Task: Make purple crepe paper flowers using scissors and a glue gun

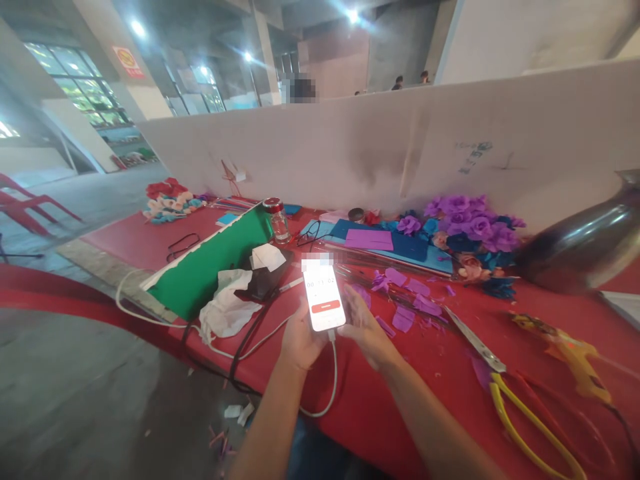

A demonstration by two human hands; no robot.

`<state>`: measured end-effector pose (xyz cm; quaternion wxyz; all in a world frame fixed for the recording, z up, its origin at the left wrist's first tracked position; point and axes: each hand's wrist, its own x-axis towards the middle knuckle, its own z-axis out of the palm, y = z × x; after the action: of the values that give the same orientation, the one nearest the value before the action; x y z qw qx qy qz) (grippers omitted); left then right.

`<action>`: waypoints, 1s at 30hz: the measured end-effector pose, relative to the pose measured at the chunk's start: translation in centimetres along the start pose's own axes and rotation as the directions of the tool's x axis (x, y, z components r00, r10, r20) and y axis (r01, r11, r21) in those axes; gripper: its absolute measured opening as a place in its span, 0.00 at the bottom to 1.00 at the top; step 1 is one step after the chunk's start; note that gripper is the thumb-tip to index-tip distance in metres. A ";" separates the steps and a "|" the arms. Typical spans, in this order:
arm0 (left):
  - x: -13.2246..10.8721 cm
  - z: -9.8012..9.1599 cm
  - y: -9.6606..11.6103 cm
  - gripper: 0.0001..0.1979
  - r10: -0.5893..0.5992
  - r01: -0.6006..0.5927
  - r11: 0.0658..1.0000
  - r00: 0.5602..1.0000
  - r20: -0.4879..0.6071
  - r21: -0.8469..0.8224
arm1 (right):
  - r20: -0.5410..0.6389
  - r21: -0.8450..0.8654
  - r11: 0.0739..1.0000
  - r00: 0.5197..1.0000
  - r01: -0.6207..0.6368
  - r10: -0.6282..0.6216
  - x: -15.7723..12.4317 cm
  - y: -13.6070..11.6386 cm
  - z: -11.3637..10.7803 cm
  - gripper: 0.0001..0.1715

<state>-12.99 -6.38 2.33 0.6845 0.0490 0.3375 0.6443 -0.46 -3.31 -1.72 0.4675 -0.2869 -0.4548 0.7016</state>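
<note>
Between my two hands is a smartphone (324, 317), upright and facing me, its bright screen showing a timer and a red bar. My left hand (303, 339) is closed round its left edge. Along the right edge my right hand (369, 327) grips it too, with the fingers partly hidden. A white charging cable (334, 373) hangs from the bottom of the phone. Just past the right hand lie purple paper petals (404, 317) and scraps on the red table (370, 413). Scissors (500, 373) with yellow handles rest farther right.
A yellow glue gun (575, 353) lies right of the scissors, near a dark vase (580, 233). Purple paper flowers (465, 220) stand by the white partition (310, 147). Leftward are a green board (215, 267), crumpled tissue (227, 303), a glass jar (277, 223) and cables.
</note>
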 end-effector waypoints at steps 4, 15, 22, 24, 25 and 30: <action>1.0 -0.7 2.2 0.21 0.175 -0.175 0.985 0.982 -0.067 0.003 | -0.072 -0.042 0.999 0.997 -0.021 0.017 0.3 0.6 -0.7 0.42; 5.5 -2.9 9.8 0.19 0.338 -0.337 0.940 0.901 -0.272 0.053 | -0.194 -0.351 0.932 0.981 -0.088 0.020 -1.3 -2.3 -1.0 0.23; 7.8 -2.1 10.5 0.16 0.453 -0.443 0.887 0.782 -0.429 0.129 | -0.138 -0.523 0.852 0.988 -0.014 -0.068 -4.4 -2.0 -4.1 0.12; 8.0 -1.7 10.6 0.14 0.477 -0.456 0.875 0.749 -0.460 0.164 | -0.123 -0.595 0.803 0.989 -0.009 -0.080 -5.3 -2.4 -4.4 0.13; 7.9 -1.6 10.6 0.12 0.489 -0.460 0.868 0.731 -0.477 0.185 | -0.121 -0.632 0.775 0.989 -0.008 -0.088 -5.6 -2.7 -4.6 0.14; 6.8 -1.7 10.1 0.06 0.550 -0.455 0.834 0.647 -0.528 0.312 | -0.165 -0.759 0.650 0.976 -0.035 -0.139 -6.2 -3.9 -5.9 0.15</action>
<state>-22.84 0.90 3.35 0.3299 -0.0135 0.5560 0.7628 8.39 -6.24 -0.78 0.3699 -0.5141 -0.6625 0.4000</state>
